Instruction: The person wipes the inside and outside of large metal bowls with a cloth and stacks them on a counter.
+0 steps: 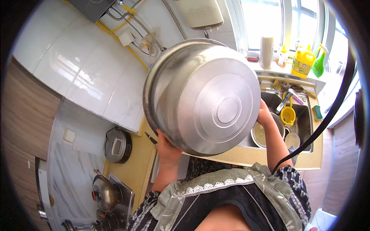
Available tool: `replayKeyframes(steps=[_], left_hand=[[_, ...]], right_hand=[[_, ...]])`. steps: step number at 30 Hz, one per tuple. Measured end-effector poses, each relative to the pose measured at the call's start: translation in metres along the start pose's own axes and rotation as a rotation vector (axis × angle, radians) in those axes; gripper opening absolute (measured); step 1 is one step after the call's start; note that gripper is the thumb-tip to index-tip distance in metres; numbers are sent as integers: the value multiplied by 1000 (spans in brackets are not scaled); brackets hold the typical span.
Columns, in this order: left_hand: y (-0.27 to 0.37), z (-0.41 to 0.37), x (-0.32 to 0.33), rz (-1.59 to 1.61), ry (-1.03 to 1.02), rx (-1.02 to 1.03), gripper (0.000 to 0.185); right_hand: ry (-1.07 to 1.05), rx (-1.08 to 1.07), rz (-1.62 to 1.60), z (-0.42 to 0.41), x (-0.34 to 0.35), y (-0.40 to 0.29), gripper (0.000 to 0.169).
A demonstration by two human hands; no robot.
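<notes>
A large stainless steel basin (208,101) is held up in front of me, tilted so that its round ringed underside faces the camera. My left hand (167,147) grips it near the rim at the lower left, the fingers partly hidden by the metal. On the right side my right hand (263,114) holds the basin's lower wall, and its fingers are also mostly out of sight. The basin's inside cannot be seen. Behind my right forearm, a metal bowl (260,134) sits at the sink (306,124).
The sink holds a yellow plastic strainer (288,115) under a faucet (284,101). A sponge (317,112) lies at its right edge. Bottles, including a yellow jug (303,62), line the windowsill. At left are an electric cooker (118,145), a knife (151,138) and a lidded pan (105,193).
</notes>
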State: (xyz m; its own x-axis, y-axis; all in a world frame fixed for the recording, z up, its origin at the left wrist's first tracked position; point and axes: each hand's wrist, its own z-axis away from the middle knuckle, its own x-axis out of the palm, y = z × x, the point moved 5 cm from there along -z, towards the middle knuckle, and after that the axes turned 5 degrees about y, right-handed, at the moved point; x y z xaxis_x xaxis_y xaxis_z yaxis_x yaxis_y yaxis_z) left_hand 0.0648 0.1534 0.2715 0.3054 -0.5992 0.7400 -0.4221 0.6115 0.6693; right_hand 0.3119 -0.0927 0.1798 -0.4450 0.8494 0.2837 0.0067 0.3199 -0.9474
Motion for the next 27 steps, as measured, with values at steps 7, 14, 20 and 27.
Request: replayKeyframes(steps=[7,14,20,27], left_hand=[[-21,15,-27,-29,-206,-110,55],[35,-23,-4,-483,-47,-239,43],[27,-42,-1,-876,83,-180,33],[32,-23,-22,-547,152,-115,40]], right_hand=[[148,-86,-127,5,1,-11,38],[-145,-274,432,-20,10,-92,41],[-533,-592,851,-27,79,-139,58],[-479,-545,897,-36,58,-142,56]])
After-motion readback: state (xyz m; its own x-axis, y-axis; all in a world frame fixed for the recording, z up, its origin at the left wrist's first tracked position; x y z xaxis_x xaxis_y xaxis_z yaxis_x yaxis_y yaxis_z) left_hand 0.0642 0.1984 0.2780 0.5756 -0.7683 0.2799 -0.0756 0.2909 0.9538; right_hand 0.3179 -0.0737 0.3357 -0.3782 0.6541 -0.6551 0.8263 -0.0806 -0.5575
